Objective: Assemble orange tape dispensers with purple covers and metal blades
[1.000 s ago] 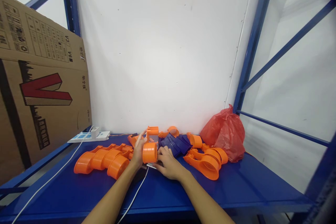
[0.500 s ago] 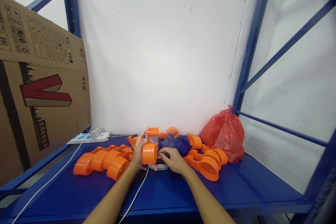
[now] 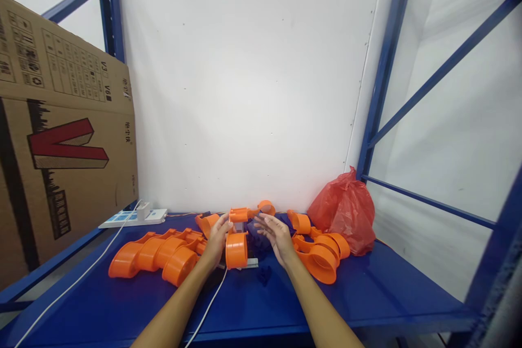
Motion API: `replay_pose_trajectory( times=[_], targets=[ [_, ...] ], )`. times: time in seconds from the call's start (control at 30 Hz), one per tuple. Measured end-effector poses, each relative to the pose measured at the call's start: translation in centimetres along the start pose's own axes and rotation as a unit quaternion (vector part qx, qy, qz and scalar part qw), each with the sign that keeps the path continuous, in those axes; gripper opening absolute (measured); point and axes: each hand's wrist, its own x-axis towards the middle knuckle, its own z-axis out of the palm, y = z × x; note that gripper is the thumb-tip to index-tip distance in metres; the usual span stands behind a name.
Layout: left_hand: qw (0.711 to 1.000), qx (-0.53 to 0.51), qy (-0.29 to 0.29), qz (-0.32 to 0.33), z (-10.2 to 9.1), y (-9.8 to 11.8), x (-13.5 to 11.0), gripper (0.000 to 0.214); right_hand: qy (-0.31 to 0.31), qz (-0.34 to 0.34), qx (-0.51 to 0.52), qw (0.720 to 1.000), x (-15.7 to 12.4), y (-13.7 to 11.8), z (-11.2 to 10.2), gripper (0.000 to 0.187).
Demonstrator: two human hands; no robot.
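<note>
My left hand [image 3: 217, 240] is closed around an orange plastic part [image 3: 237, 250] with a wide ring at its lower end and a narrower piece at the top. To its right, my right hand [image 3: 276, 234] hovers with fingers spread, apart from that part and holding nothing. Dark blue pieces [image 3: 258, 239] lie behind and below the right hand, partly covered by it. Under the held part, a pale flat object [image 3: 252, 263] shows only its edge. Similar orange parts [image 3: 154, 253] are grouped to the left, and more orange ring parts [image 3: 322, 262] lie to the right.
A large cardboard box [image 3: 73, 136] stands on the left, near a white power strip [image 3: 153, 217]. Its white cable [image 3: 77, 280] crosses the blue table [image 3: 367, 299]. A red plastic bag [image 3: 346, 215] sits back right, beside the blue rack frame [image 3: 377, 92].
My right hand has lifted away from the pale object and opened its fingers. The orange part in my left hand has shifted slightly and tilted.
</note>
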Motion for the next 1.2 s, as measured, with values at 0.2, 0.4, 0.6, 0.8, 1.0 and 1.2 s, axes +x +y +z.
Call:
replay_pose_trajectory(
  times=[0.2, 0.4, 0.6, 0.8, 1.0, 1.2],
  targets=[
    [0.998, 0.052, -0.035, -0.004, 0.0, -0.2, 0.0, 0.044, 0.048, -0.031, -0.032, 0.998, 0.4, 0.6, -0.2, 0.039],
    [0.993, 0.115, -0.036, 0.008, -0.1, -0.7, 0.0, 0.049, 0.045, -0.041, 0.006, 0.998, 0.3, 0.3, 0.0, 0.041],
    [0.986, 0.157, -0.049, 0.012, -0.4, -1.2, 0.5, 0.062, 0.036, -0.038, -0.012, 0.999, 0.2, 0.2, 0.2, 0.041],
    [0.982, 0.186, -0.033, 0.007, -0.1, -0.6, 0.2, 0.073, 0.036, -0.039, -0.026, 0.998, 0.1, 0.3, 0.1, 0.039],
    [0.981, 0.192, -0.024, 0.009, 0.3, -0.2, -0.1, 0.075, 0.029, -0.035, -0.034, 0.998, 0.1, 0.3, 0.1, 0.040],
    [0.983, 0.183, -0.023, 0.012, 1.1, 0.7, -0.5, 0.072, 0.007, -0.024, -0.042, 0.999, 0.0, 0.3, 0.2, 0.042]
  ],
)
